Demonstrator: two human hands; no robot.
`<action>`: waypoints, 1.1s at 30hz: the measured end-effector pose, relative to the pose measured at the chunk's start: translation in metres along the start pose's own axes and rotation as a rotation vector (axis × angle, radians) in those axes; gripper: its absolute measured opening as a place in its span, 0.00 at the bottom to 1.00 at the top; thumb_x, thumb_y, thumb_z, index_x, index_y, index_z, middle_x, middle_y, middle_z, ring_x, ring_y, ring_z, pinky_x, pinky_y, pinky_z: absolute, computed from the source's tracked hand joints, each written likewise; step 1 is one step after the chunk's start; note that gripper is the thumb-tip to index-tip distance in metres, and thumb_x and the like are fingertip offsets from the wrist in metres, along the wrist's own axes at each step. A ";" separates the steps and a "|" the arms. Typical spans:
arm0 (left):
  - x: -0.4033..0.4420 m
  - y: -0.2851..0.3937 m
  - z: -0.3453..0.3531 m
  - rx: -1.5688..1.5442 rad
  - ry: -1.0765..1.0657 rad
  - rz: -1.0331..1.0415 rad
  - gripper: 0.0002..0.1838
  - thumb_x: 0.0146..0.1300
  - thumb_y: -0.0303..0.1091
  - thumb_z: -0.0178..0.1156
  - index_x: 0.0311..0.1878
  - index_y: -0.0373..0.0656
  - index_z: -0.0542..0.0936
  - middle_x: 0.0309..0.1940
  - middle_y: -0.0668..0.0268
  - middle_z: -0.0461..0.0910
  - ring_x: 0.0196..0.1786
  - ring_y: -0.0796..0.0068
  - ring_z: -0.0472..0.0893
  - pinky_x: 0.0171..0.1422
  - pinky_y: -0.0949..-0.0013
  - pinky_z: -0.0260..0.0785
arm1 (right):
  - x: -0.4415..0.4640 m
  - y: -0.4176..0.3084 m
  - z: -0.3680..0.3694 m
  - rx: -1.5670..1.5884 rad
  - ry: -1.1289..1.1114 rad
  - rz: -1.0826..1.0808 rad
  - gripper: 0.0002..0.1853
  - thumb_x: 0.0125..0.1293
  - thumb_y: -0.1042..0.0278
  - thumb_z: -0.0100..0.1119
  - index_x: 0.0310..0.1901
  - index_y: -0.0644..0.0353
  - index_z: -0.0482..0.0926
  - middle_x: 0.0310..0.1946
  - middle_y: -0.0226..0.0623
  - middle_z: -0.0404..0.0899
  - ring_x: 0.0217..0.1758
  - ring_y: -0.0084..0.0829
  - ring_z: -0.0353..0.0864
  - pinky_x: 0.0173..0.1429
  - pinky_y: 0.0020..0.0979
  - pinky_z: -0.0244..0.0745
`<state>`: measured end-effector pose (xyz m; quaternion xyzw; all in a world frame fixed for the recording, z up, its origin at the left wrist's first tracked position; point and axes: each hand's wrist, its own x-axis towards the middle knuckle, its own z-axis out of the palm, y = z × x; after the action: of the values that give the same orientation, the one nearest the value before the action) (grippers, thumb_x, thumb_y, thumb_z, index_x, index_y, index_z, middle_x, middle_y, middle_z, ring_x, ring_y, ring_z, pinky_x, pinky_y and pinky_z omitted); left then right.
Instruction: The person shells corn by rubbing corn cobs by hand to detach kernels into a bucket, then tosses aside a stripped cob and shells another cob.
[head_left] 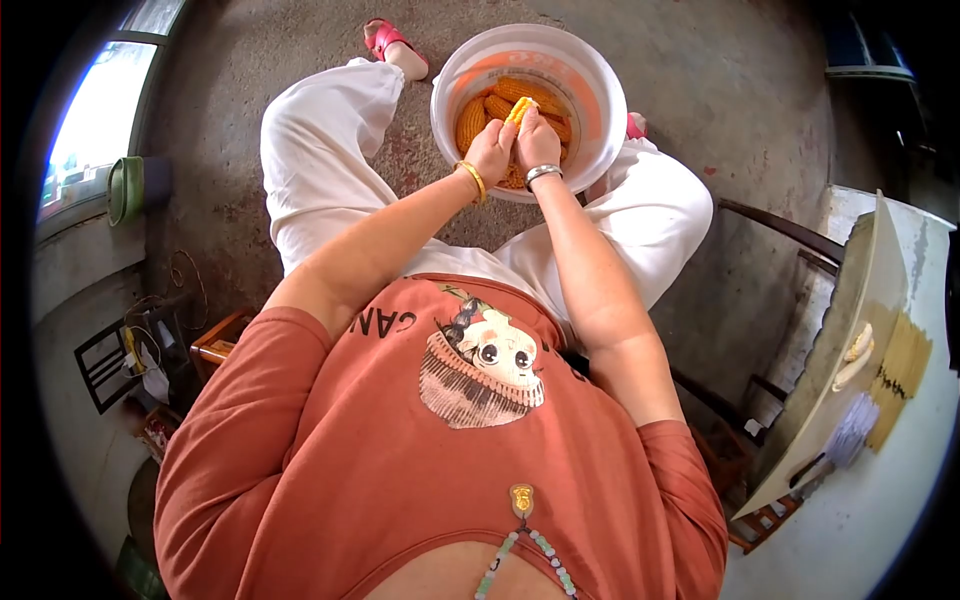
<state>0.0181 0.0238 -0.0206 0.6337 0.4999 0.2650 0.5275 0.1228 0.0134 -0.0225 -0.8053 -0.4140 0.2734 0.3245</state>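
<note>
A yellow corn cob [519,109] is held above the white bucket [609,85], its tip pointing up and away from me. My left hand [489,150], with a gold bangle at the wrist, is closed on the cob's left side. On the other side, my right hand [538,140], below a silver bangle, grips the same cob with the thumb near its top. The fingers cover most of the cob's lower part. Inside the bucket lie several more corn cobs [470,124], and loose kernels [513,178] show under my hands.
The bucket stands on the concrete floor [730,120] between my knees in white trousers [330,150]. Pink sandals [382,38] are on my feet. To the right is a table [905,260] with several items along its edge. A dark wooden bar [780,228] juts out nearby.
</note>
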 end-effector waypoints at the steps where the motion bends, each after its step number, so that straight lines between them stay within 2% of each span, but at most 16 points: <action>1: 0.001 -0.003 0.000 -0.020 0.005 0.006 0.20 0.70 0.45 0.44 0.39 0.35 0.72 0.33 0.45 0.75 0.38 0.48 0.75 0.45 0.57 0.66 | 0.001 0.001 0.001 -0.011 0.025 -0.012 0.29 0.70 0.47 0.32 0.35 0.64 0.79 0.33 0.55 0.79 0.38 0.56 0.78 0.45 0.49 0.72; 3: 0.002 -0.005 0.000 -0.059 0.014 0.018 0.20 0.70 0.46 0.44 0.41 0.35 0.73 0.33 0.50 0.77 0.37 0.54 0.76 0.44 0.60 0.67 | 0.002 0.004 0.005 -0.032 0.077 -0.035 0.27 0.69 0.50 0.35 0.35 0.65 0.79 0.32 0.56 0.79 0.38 0.55 0.78 0.45 0.49 0.72; 6: 0.007 -0.004 -0.001 -0.517 -0.084 -0.211 0.16 0.71 0.42 0.45 0.42 0.38 0.75 0.30 0.66 0.75 0.34 0.79 0.72 0.42 0.73 0.67 | 0.003 0.005 0.005 0.152 0.106 0.008 0.24 0.67 0.53 0.39 0.35 0.67 0.78 0.33 0.56 0.79 0.39 0.56 0.77 0.46 0.46 0.72; 7: 0.004 0.011 -0.005 -0.671 -0.062 -0.269 0.16 0.71 0.44 0.45 0.43 0.41 0.74 0.28 0.68 0.75 0.31 0.80 0.74 0.34 0.75 0.69 | 0.003 0.005 0.005 0.173 0.140 -0.012 0.22 0.67 0.54 0.40 0.34 0.67 0.78 0.31 0.54 0.80 0.37 0.53 0.78 0.45 0.45 0.73; 10: 0.001 0.026 -0.021 -0.873 -0.162 -0.452 0.17 0.70 0.46 0.45 0.44 0.42 0.74 0.26 0.67 0.75 0.26 0.78 0.75 0.25 0.75 0.68 | 0.005 0.011 0.004 0.321 0.180 -0.003 0.20 0.67 0.56 0.44 0.32 0.65 0.78 0.26 0.46 0.80 0.30 0.43 0.80 0.38 0.40 0.74; 11: -0.001 0.027 -0.025 -0.820 -0.211 -0.466 0.18 0.70 0.49 0.44 0.45 0.44 0.74 0.24 0.67 0.75 0.22 0.77 0.74 0.19 0.75 0.66 | 0.010 0.021 0.005 0.428 0.150 0.043 0.19 0.68 0.56 0.45 0.31 0.65 0.78 0.24 0.43 0.80 0.27 0.38 0.80 0.35 0.37 0.74; 12: -0.003 0.030 -0.027 -0.816 -0.224 -0.477 0.18 0.69 0.49 0.45 0.46 0.44 0.74 0.24 0.67 0.75 0.22 0.77 0.74 0.20 0.75 0.66 | 0.011 0.021 -0.001 0.535 0.118 0.090 0.19 0.68 0.56 0.45 0.30 0.64 0.77 0.22 0.40 0.79 0.24 0.33 0.80 0.32 0.34 0.74; 13: -0.004 0.033 -0.029 -0.812 -0.236 -0.487 0.18 0.69 0.49 0.45 0.46 0.43 0.74 0.24 0.67 0.75 0.22 0.78 0.74 0.20 0.75 0.66 | 0.012 0.021 -0.008 0.739 0.056 0.160 0.20 0.70 0.53 0.45 0.30 0.62 0.76 0.19 0.33 0.76 0.19 0.22 0.75 0.25 0.25 0.71; 14: -0.005 0.035 -0.030 -0.809 -0.250 -0.497 0.19 0.69 0.49 0.45 0.46 0.43 0.74 0.24 0.67 0.75 0.22 0.78 0.74 0.20 0.75 0.66 | 0.014 0.020 -0.014 0.941 -0.014 0.219 0.21 0.70 0.50 0.45 0.31 0.61 0.74 0.19 0.33 0.75 0.17 0.23 0.74 0.21 0.22 0.69; 16: -0.005 0.038 -0.029 -0.792 -0.266 -0.493 0.19 0.69 0.49 0.44 0.46 0.43 0.73 0.23 0.66 0.75 0.21 0.77 0.74 0.19 0.75 0.66 | 0.010 0.005 -0.028 0.940 -0.037 0.197 0.21 0.70 0.49 0.46 0.33 0.60 0.74 0.20 0.31 0.76 0.18 0.21 0.74 0.21 0.21 0.69; 20: -0.007 0.040 -0.030 -0.716 -0.314 -0.431 0.19 0.69 0.50 0.43 0.47 0.43 0.73 0.21 0.65 0.74 0.19 0.76 0.74 0.18 0.75 0.64 | 0.015 0.018 -0.018 0.619 0.067 0.078 0.19 0.68 0.53 0.49 0.33 0.63 0.75 0.23 0.38 0.78 0.23 0.31 0.77 0.28 0.30 0.72; 22: -0.006 0.038 -0.032 -0.708 -0.362 -0.428 0.19 0.69 0.49 0.44 0.47 0.43 0.73 0.23 0.65 0.74 0.22 0.76 0.74 0.21 0.74 0.68 | 0.021 0.025 -0.016 0.442 0.131 -0.012 0.17 0.67 0.56 0.51 0.34 0.65 0.76 0.25 0.42 0.79 0.26 0.38 0.78 0.34 0.34 0.73; 23: -0.005 0.037 -0.033 -0.703 -0.385 -0.426 0.19 0.69 0.49 0.44 0.48 0.43 0.73 0.24 0.65 0.75 0.23 0.77 0.74 0.23 0.73 0.69 | 0.021 0.030 -0.015 0.461 0.125 0.030 0.16 0.66 0.59 0.52 0.33 0.66 0.76 0.27 0.46 0.79 0.31 0.45 0.77 0.40 0.38 0.71; 26: -0.006 0.039 -0.032 -0.661 -0.357 -0.447 0.19 0.69 0.49 0.45 0.48 0.43 0.73 0.25 0.66 0.74 0.23 0.77 0.75 0.24 0.73 0.70 | 0.032 0.049 -0.001 0.431 0.163 -0.045 0.14 0.68 0.61 0.49 0.31 0.61 0.75 0.18 0.29 0.73 0.17 0.21 0.71 0.21 0.24 0.68; 29: -0.007 0.041 -0.026 -0.664 -0.307 -0.446 0.19 0.69 0.51 0.43 0.44 0.44 0.73 0.21 0.66 0.75 0.16 0.75 0.73 0.13 0.75 0.60 | 0.035 0.055 -0.004 0.650 0.048 0.125 0.13 0.69 0.62 0.48 0.30 0.60 0.74 0.17 0.28 0.71 0.15 0.22 0.69 0.20 0.25 0.68; 33: -0.006 0.041 -0.027 -0.655 -0.336 -0.430 0.20 0.69 0.51 0.43 0.44 0.44 0.73 0.21 0.65 0.75 0.16 0.75 0.74 0.13 0.75 0.60 | 0.017 0.025 -0.025 0.919 -0.060 0.288 0.11 0.68 0.62 0.46 0.32 0.58 0.73 0.17 0.27 0.70 0.15 0.21 0.68 0.19 0.24 0.69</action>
<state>0.0070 0.0316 0.0266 0.3483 0.4172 0.1871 0.8183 0.1621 0.0092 -0.0282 -0.6194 -0.1438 0.4934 0.5936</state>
